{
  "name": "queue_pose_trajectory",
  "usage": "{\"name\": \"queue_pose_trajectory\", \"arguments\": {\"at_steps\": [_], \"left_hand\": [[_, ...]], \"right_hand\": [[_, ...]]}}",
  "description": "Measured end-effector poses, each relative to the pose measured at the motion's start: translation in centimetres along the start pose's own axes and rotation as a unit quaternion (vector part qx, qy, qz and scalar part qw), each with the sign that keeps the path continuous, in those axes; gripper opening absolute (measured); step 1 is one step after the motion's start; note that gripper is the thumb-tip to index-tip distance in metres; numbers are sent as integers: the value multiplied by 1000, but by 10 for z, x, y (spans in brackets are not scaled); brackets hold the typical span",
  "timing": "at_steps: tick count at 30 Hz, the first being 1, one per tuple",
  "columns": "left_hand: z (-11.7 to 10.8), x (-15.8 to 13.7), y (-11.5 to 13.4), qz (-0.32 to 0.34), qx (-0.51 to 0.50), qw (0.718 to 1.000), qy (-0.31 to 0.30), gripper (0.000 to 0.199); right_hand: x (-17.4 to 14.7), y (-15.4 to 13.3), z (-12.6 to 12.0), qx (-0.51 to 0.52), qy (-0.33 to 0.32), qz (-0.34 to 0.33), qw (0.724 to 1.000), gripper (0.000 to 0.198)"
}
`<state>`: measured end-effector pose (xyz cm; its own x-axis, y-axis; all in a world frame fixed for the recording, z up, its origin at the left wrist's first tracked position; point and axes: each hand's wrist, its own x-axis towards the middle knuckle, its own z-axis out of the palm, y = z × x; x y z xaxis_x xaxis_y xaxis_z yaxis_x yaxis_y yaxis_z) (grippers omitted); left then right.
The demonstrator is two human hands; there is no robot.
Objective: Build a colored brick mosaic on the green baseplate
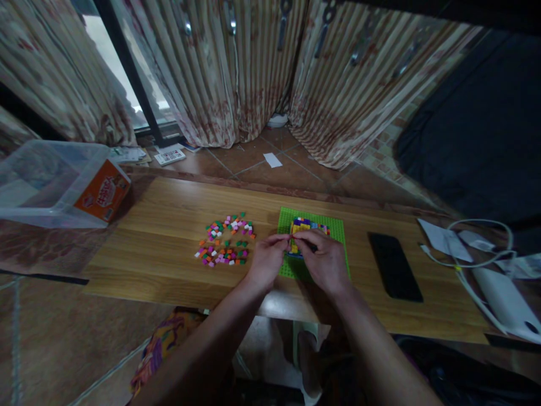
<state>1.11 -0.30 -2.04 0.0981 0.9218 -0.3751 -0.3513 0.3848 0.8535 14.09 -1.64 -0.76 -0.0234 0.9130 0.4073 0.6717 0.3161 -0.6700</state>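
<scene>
A green studded baseplate (337, 225) lies on the wooden board, bearing a low build of yellow, blue and other coloured toy bricks (301, 224). Over the left side of this build, my left hand (269, 256) and my right hand (323, 256) meet at the fingertips. Both are closed in a pinch; whatever is between the fingers is too small to make out. My right hand covers much of the build. Left of the plate, loose small bricks (220, 256) in pink, orange, green and white are spread in scattered groups.
A black phone (395, 266) lies right of the baseplate on the wooden board (139, 248). Farther right are white cables (477, 262) and a white device (505, 299). A clear plastic bin (54, 169) with an orange label stands at the left. Curtains (253, 84) hang behind.
</scene>
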Motion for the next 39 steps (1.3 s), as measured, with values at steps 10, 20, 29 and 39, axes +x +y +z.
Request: {"name": "queue_pose_trajectory", "arguments": {"at_steps": [10,20,29,39], "left_hand": [[2,-4,-6,53,100,993,16,24],[3,-3,-9,49,143,988,27,28],[3,-3,-12,76,159,984,28,28],[4,-9,-8,93,204,974,12,29]], "right_hand": [[1,-1,4,-23,13,22,999,14],[4,4,-4,-49,81,81,992,20],[1,15,9,-165,69,68,982,38],[2,16,12,-133,66,87,985,38]]}}
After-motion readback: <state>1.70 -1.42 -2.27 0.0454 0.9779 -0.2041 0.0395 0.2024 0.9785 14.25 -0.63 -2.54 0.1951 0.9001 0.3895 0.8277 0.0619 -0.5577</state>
